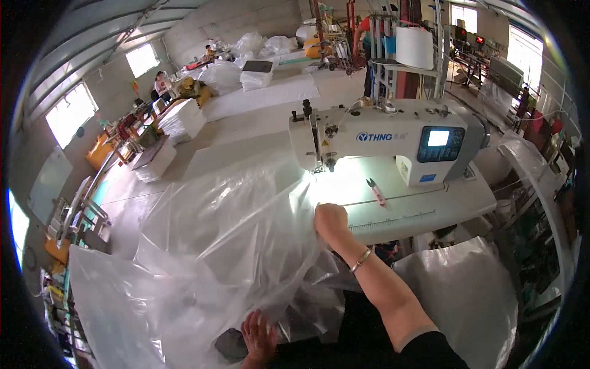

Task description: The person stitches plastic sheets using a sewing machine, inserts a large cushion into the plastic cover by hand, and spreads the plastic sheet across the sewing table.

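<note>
A large translucent plastic sheet (203, 227) drapes over the left of the sewing table and down toward my lap. Its right edge runs up under the needle area of a white sewing machine (369, 132), where a lamp glows brightly. My right hand (332, 220), with a bangle at the wrist, is closed on that edge just in front of the needle. Low in the view, my left hand (260, 337) lies against the sheet with its fingers extended and apart. Small thread snips (376, 192) rest on the machine bed, right of my right hand.
A white thread cone (415, 48) stands on a rack behind the machine. Stacks of folded white sheets (182, 120) lie on the floor at left. More plastic (461, 289) hangs at lower right. Other people are farther back, one behind the rack.
</note>
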Available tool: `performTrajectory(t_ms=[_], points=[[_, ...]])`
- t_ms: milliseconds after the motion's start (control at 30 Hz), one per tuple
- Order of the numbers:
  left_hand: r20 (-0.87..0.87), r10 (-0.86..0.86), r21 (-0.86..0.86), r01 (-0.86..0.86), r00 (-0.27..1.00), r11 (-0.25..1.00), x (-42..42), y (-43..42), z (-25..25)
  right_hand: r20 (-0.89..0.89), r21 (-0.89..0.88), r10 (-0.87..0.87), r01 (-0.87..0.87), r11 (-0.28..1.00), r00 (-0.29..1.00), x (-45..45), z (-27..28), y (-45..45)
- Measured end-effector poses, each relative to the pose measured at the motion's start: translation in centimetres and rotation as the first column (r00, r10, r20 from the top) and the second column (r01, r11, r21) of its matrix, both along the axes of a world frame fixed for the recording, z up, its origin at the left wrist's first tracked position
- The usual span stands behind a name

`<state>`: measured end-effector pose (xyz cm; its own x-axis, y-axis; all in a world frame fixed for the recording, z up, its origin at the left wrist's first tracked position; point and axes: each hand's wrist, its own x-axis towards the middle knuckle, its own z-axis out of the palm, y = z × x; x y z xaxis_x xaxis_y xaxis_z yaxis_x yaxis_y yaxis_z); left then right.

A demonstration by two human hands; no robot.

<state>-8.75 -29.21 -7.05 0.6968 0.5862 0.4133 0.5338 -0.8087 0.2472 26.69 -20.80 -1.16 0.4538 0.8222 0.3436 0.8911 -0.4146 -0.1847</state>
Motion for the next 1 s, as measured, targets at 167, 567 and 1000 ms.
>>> performTrajectory(t_ms=[167, 567, 1000], points=[[-0.091, 0.36, 0.098, -0.351, 0.929, 0.931, -2.2, 1.8, -3.7, -0.139, 0.068, -0.018, 0.028, 0.997, 0.99, 2.1, -0.7, 1.8], [-0.081, 0.286, 0.1, -0.278, 0.955, 0.955, -0.4, 2.1, -4.9, -0.752, 0.417, 0.357, -0.019, 0.909, 0.554, -3.1, -3.1, -13.4], [0.371, 0.192, -0.926, 0.377, 0.909, 0.007, -3.4, -4.7, 9.2, -0.698, 0.515, 0.375, 0.063, 0.855, 0.61, -8.2, -0.2, -24.8]])
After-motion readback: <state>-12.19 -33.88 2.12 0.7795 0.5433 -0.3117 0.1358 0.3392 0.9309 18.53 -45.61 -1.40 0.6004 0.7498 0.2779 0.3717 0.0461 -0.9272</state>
